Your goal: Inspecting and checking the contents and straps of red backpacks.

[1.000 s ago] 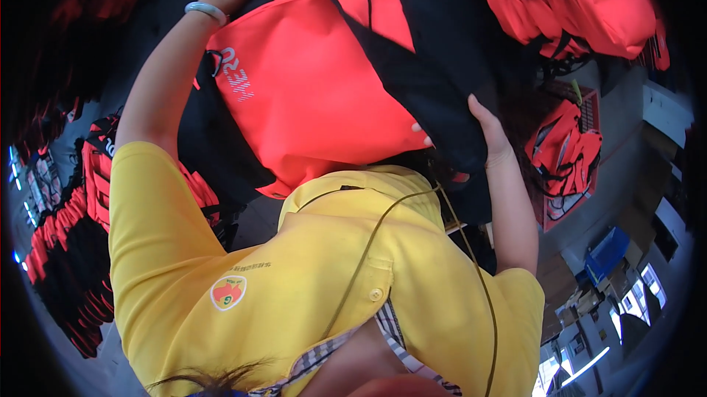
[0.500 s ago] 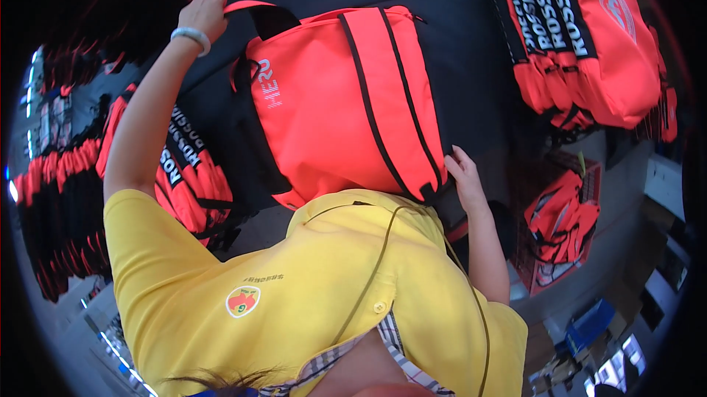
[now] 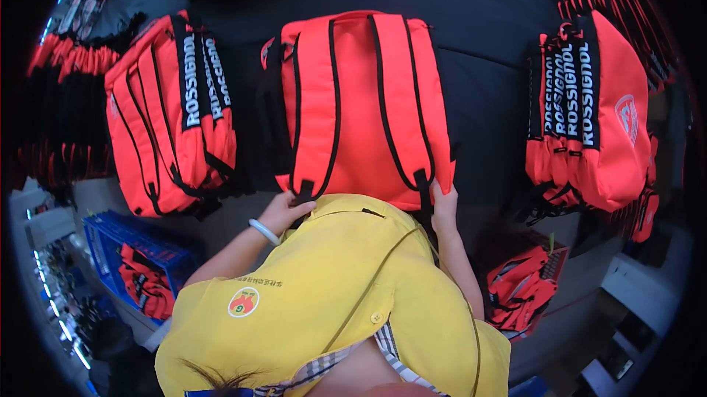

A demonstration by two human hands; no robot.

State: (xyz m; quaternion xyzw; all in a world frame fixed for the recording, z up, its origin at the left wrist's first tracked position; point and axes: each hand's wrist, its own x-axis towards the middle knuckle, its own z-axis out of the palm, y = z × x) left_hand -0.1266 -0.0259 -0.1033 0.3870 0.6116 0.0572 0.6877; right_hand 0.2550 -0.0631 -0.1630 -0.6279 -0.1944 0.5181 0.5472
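Orange backpack flat, strap side up, on dark surface, near its front edge.

Left hand closed on the backpack's lower left corner at a black strap end; right hand pinching its lower right corner. Stack of like backpacks toward the left edge, second stack toward the right edge. Blue crate holding orange items below the front-left corner.

My head view is evenly and brightly lit on the orange backpack at centre, sharp there, while the fisheye bends and smears everything toward the rim, which falls into black vignette with small glaring lights at lower left.
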